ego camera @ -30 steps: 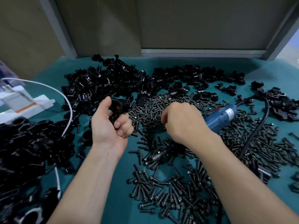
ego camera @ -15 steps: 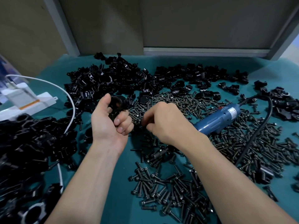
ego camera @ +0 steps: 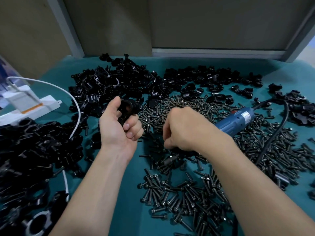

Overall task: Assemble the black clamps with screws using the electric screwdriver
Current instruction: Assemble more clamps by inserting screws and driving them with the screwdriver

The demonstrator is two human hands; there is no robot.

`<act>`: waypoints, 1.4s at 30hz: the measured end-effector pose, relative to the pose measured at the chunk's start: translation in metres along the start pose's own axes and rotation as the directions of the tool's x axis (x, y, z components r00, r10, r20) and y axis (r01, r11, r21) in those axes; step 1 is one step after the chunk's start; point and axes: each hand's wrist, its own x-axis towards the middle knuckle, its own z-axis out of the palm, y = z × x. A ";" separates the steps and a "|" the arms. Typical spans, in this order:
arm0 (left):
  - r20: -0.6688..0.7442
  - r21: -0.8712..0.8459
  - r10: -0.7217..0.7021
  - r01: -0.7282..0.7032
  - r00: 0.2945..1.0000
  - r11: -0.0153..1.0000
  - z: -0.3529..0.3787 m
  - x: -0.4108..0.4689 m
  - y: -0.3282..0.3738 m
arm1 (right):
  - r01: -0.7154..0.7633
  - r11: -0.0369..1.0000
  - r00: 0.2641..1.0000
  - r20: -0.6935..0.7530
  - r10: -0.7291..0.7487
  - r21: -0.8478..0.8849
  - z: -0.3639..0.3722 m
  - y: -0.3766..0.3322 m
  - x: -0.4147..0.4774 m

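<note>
My left hand (ego camera: 119,128) grips a black clamp (ego camera: 127,108) and holds it up above the teal mat, with the round bore facing me. My right hand (ego camera: 185,130) is curled knuckles-up over the pile of black screws (ego camera: 179,108), its fingertips pinching down among them; the hand hides the screw it pinches. The blue electric screwdriver (ego camera: 237,120) lies on the screws under and behind my right wrist. Its metal tip (ego camera: 169,160) pokes out below the hand.
Heaps of black clamp parts (ego camera: 110,82) fill the back and left (ego camera: 34,147) of the teal mat (ego camera: 122,188). More screws (ego camera: 179,198) lie between my forearms. The screwdriver's black cord (ego camera: 279,126) loops right. A white power strip (ego camera: 30,106) and white cable (ego camera: 75,106) lie left.
My right hand slid left off the screwdriver and dropped its fingers into the screws. The screwdriver stayed put. My left hand kept the clamp raised.
</note>
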 end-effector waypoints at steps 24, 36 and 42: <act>0.127 0.250 0.000 -0.032 0.992 0.968 0.002 -0.003 -0.015 | 0.097 0.106 0.990 -0.107 0.088 0.990 0.000 0.045 -0.020; 0.249 0.372 -0.102 0.002 0.963 0.928 0.009 -0.008 -0.032 | 0.024 -0.244 0.999 -0.015 0.035 0.969 -0.005 0.062 -0.032; 0.303 0.419 -0.099 -0.040 0.948 0.907 0.010 -0.007 -0.036 | 0.065 0.012 0.995 -0.066 0.081 0.998 -0.003 0.059 -0.034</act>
